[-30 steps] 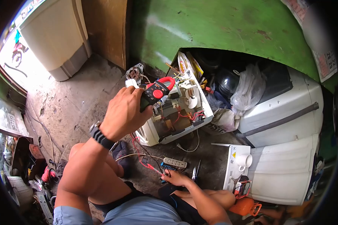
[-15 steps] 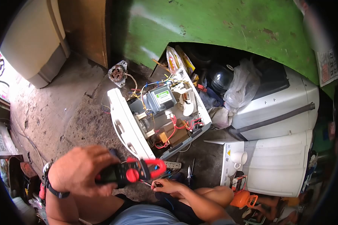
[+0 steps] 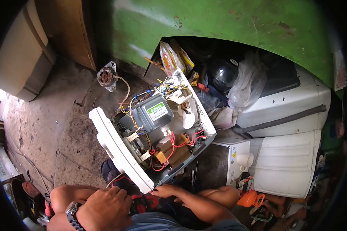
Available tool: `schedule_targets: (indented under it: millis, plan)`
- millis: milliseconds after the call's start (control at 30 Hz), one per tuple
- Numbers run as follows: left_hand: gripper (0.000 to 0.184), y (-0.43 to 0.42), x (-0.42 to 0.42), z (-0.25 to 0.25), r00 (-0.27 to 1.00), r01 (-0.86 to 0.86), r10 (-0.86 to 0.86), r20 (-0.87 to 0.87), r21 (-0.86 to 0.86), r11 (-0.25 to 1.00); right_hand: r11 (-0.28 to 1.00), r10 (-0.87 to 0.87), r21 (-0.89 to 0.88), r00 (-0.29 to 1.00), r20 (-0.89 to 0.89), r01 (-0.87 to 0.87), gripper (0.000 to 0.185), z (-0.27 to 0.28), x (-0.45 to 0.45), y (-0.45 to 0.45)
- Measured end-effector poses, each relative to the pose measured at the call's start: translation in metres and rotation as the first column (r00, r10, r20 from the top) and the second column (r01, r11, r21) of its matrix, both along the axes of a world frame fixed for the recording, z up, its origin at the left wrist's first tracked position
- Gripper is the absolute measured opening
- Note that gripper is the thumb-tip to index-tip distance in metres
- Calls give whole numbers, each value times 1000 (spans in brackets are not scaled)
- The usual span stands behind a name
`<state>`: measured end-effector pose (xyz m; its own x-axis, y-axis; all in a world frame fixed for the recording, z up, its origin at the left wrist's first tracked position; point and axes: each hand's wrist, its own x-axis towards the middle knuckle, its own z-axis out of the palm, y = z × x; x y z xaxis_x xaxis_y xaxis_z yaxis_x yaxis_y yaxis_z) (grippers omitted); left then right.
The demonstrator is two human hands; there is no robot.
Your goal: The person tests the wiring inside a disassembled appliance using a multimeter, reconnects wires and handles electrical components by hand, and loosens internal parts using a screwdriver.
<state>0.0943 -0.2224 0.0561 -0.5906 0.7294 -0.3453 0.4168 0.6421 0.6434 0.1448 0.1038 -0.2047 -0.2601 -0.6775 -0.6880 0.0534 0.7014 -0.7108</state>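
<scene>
An opened microwave oven point(image 3: 169, 148) stands on the floor before me, its cover off. A grey Galanz-labelled part point(image 3: 152, 111), a transformer and red wires show inside. My left hand point(image 3: 108, 208), with a watch on the wrist, is closed near my lap. A red wire point(image 3: 121, 178) and a pale one run by its fingertips; what it pinches is hidden. My right hand point(image 3: 166, 190) has its fingers closed at the near corner of the microwave's white front panel point(image 3: 121, 154); their grip is unclear. A red and black clamp meter point(image 3: 142, 203) lies in my lap between both hands.
A small motor point(image 3: 106, 76) lies on the floor at the back. At right are white appliance panels point(image 3: 283, 163), a white mug point(image 3: 245, 161) and an orange object point(image 3: 250, 199). A dark helmet point(image 3: 224, 78) and plastic bags point(image 3: 248, 82) sit under the green panel point(image 3: 227, 23).
My left hand has let go of the clamp meter, which now rests in my lap. My right hand is now at the microwave's near corner. The view has shifted.
</scene>
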Motion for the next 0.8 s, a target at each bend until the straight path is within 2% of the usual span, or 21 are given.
schedule_targets:
  millis: [100, 233, 300, 400, 533, 600, 733, 800]
  plan:
    - [44, 4, -10, 6, 997, 41, -37, 67, -60, 997, 993, 72, 94, 997, -11, -71, 26, -11, 1, 2]
    - [48, 11, -20, 4, 993, 61, -51, 109, -84, 995, 999, 35, 37, 999, 6, -35, 31, -19, -2, 2]
    - [50, 14, -22, 2, 993, 70, -59, 107, -101, 992, 980, 162, 113, 986, 32, -164, 35, -17, -7, 0]
    - [54, 17, -25, 0, 993, 45, -33, 114, -101, 994, 972, 198, 114, 977, 78, -206, 38, -31, -3, 2]
    - [55, 21, -27, 1, 985, 70, -52, 167, -104, 992, 963, 208, 169, 978, 34, -211, 37, -21, 1, 7]
    - [55, 24, -24, 2, 983, 70, -51, 175, -103, 992, 978, 143, 157, 990, -15, -139, 37, -16, 4, 9]
    - [53, 29, -19, 8, 992, 66, -51, 114, -132, 989, 980, 174, 110, 983, -55, -167, 38, -29, 20, 15]
    - [52, 31, -14, 9, 994, 67, -53, 99, -141, 988, 971, 205, 134, 978, -32, -199, 46, -28, 24, 17]
